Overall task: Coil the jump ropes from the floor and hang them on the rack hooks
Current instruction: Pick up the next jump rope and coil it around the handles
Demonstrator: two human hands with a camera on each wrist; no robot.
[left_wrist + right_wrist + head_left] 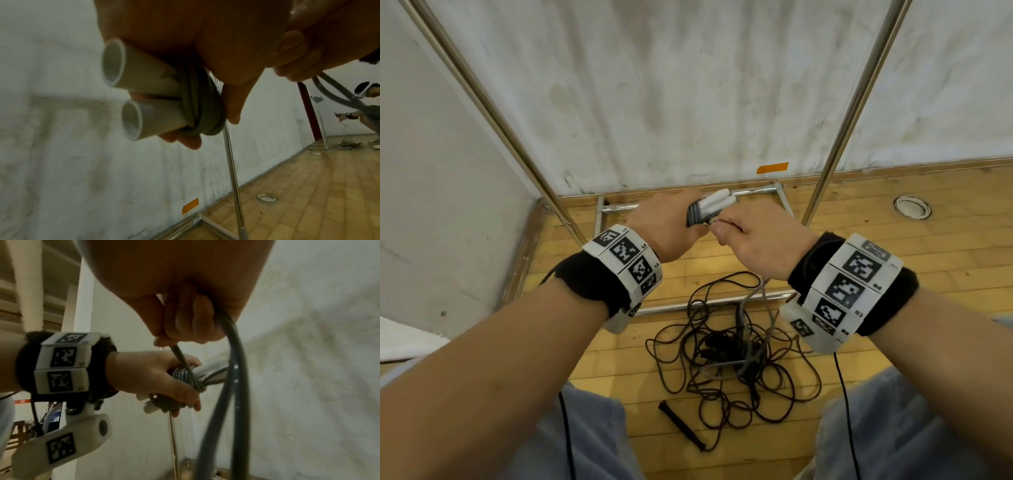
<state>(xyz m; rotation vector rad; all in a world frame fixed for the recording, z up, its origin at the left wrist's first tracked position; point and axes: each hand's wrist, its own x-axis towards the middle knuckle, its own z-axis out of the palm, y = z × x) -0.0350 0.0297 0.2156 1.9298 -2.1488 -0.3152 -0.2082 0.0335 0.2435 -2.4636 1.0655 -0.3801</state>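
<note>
My left hand (671,222) grips the two white handles (714,202) of a jump rope, held side by side, with grey cord (695,214) wound in several turns round them. The handles' open ends (123,87) and the grey coil (203,105) fill the left wrist view. My right hand (753,233) pinches the loose grey cord (232,369) just right of the coil; the cord hangs down in a loop toward the floor. A tangle of dark jump ropes (732,349) lies on the wooden floor below, with a black handle (681,425) apart at its near side.
The rack's metal uprights (493,113) (856,109) rise left and right, its base frame (688,305) on the floor against a white wall. An orange tape strip (772,168) marks the wall. A round floor fitting (912,207) lies right. Another person (368,105) crouches far off.
</note>
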